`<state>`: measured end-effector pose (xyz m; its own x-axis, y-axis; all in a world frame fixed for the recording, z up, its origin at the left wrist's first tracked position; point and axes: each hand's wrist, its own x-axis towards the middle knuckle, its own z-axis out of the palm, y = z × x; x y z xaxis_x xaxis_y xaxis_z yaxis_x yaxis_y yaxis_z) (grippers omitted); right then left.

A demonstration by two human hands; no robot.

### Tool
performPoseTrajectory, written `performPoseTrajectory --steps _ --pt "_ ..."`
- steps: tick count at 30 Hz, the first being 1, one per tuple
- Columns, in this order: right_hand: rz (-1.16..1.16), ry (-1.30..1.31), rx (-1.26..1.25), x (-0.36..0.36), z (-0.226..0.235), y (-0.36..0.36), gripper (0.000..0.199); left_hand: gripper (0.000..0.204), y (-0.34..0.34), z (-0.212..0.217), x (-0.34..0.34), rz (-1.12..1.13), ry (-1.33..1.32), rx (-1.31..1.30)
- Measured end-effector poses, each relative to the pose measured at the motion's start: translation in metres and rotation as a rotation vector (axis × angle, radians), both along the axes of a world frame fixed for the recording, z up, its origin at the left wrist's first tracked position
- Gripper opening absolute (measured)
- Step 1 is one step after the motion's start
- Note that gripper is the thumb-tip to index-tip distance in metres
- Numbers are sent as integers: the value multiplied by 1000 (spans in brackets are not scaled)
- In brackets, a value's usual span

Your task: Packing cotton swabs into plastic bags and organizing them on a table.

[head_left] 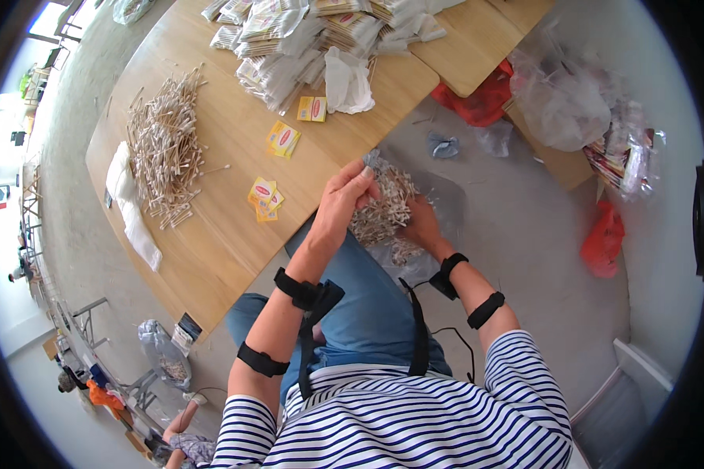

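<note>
A clear plastic bag (444,205) full of cotton swabs (385,205) is beside my thigh, just off the table's edge. My left hand (346,195) is at the bag's upper left side, its fingers curled and pinching the plastic of the rim. On the other side my right hand (422,225) is in among the swabs, closed around a bunch of them; its fingertips are hidden. A loose heap of wooden-stick cotton swabs (164,148) lies on the table to the left. Several small yellow-and-white cards (266,197) are on the tabletop near my left hand.
Packed swab packets (289,47) are piled on the wooden table (227,117), with a white plastic sheet (131,207) by the loose heap. Clear bags (559,94), a cardboard box (551,148) and a red bag (602,241) lie on the floor at right. Another person (181,438) is at lower left.
</note>
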<state>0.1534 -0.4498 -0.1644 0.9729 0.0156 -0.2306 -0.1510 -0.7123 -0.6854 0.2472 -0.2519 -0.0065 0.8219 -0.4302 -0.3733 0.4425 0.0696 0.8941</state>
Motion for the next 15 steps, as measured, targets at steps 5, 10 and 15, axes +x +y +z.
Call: performPoseTrajectory --steps 5,10,15 --pt "74 38 -73 0 20 -4 73 33 2 3 0 14 20 2" --pt "162 -1 -40 0 35 -7 68 36 3 4 -2 11 10 4" --pt "246 -9 -81 6 61 -7 71 39 9 0 -2 8 27 30"
